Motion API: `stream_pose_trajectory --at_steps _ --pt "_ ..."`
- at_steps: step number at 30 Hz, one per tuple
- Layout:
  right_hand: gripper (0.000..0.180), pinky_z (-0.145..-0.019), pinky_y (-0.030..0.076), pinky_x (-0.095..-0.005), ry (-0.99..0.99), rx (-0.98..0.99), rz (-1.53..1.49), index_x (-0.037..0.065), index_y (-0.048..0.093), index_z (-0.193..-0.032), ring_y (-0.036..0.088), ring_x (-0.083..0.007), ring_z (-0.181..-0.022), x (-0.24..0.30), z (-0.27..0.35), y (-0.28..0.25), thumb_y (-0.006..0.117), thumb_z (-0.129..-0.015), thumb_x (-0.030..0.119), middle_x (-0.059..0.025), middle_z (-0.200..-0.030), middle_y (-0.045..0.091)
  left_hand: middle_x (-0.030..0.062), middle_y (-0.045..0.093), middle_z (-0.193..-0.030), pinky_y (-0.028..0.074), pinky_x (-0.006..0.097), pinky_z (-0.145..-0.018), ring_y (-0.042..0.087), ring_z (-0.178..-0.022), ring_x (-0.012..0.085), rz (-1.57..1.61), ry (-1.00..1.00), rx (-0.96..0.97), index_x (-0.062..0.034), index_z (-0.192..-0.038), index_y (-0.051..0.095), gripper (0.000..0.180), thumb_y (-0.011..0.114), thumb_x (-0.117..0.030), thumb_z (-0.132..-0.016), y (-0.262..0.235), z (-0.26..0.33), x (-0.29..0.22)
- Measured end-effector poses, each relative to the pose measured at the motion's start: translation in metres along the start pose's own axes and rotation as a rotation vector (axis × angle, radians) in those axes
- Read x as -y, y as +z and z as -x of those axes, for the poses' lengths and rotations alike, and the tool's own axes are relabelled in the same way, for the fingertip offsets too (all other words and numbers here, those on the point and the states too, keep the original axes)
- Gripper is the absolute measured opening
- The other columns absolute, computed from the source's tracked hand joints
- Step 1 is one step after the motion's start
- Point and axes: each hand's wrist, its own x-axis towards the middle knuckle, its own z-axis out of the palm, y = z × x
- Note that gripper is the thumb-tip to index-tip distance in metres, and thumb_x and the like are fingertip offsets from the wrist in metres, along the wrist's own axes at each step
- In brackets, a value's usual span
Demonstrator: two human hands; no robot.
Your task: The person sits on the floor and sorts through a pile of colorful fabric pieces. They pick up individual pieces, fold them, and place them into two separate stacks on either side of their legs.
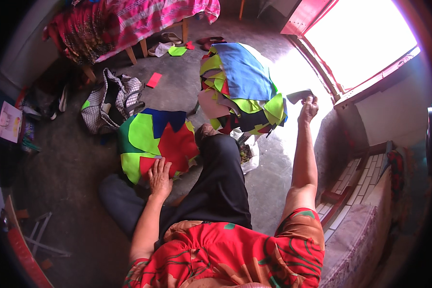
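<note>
My left hand (pixel 161 180) lies flat, fingers apart, on a red fabric piece (pixel 175 146). That piece tops a low pile with lime green (pixel 144 134), dark blue (pixel 167 122) and dark green pieces. Stretched out ahead to the right, my right hand (pixel 309 109) pinches a dark grey fabric piece (pixel 298 95). Just left of it stands a taller heap of fabric scraps, mostly lime, black and red, with a large blue piece (pixel 247 72) draped over the top.
Beside the low pile sits a checked bag (pixel 98 108). Near my knee is a white plastic bag (pixel 250 161). A red scrap (pixel 154 79) and shoes (pixel 170 38) lie on the floor by a bed with a pink cover (pixel 149 24). Bright light enters through a doorway (pixel 360 43) at the right.
</note>
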Motion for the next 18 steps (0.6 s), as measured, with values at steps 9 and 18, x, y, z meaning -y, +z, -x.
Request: stream_pose_trajectory --at_steps 9,18 --pt "0.055 -0.084 0.046 -0.0417 0.101 0.437 0.682 0.013 0.055 -0.12 0.062 -0.0335 -0.096 0.023 0.034 0.028 0.052 -0.085 0.055 -0.019 -0.102 0.065 0.0099 0.034 -0.141 0.025 0.049 -0.105 0.028 -0.134 0.0303 -0.022 -0.011 0.024 -0.0136 -0.129 0.042 0.072 0.073 -0.009 -0.064 -0.004 0.0 -0.003" --pt "0.033 -0.071 0.047 -0.0316 0.014 0.357 0.693 0.008 0.066 -0.101 0.06 -0.0161 -0.079 -0.008 0.017 0.02 0.06 -0.088 0.038 -0.0057 -0.089 0.065 0.0097 0.034 -0.142 0.025 0.05 -0.105 0.028 -0.134 0.0304 0.008 0.002 0.034 -0.0133 -0.129 0.042 0.071 0.074 -0.01 -0.066 -0.003 -0.002 -0.007"
